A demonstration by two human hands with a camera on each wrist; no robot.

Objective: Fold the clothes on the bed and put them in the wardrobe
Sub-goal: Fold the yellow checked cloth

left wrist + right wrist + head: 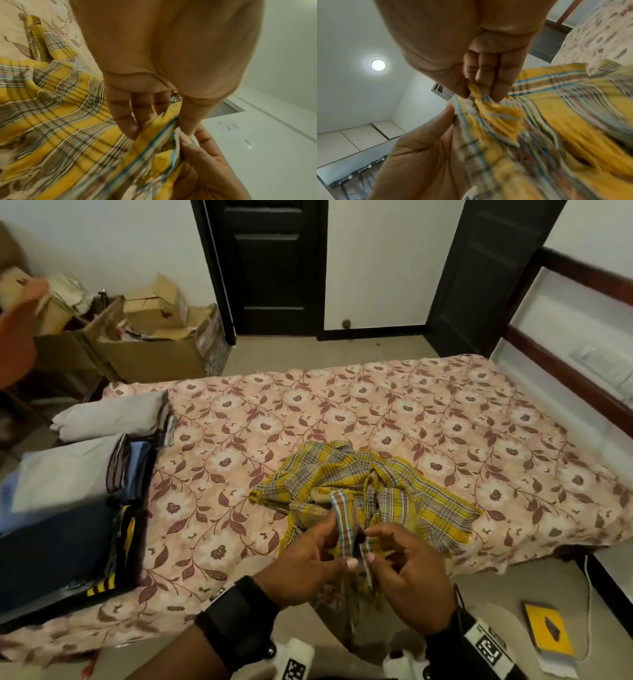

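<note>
A yellow plaid cloth (370,491) lies crumpled near the front edge of the floral bed (411,412). Both hands meet over its near end. My left hand (315,559) pinches a blue-striped edge of the cloth (96,135) between thumb and fingers (126,121). My right hand (404,570) pinches the same bunched edge right beside it, and the yellow plaid cloth (565,121) spreads away from its fingers (489,75) in the right wrist view. A fringe of the cloth hangs down below the hands.
Stacks of folded clothes (68,491) sit on the bed's left side, with a grey folded pile (113,416) behind. Cardboard boxes (147,337) stand at the far left. A dark door (270,265) is straight ahead. A yellow book (548,631) lies on the floor at right.
</note>
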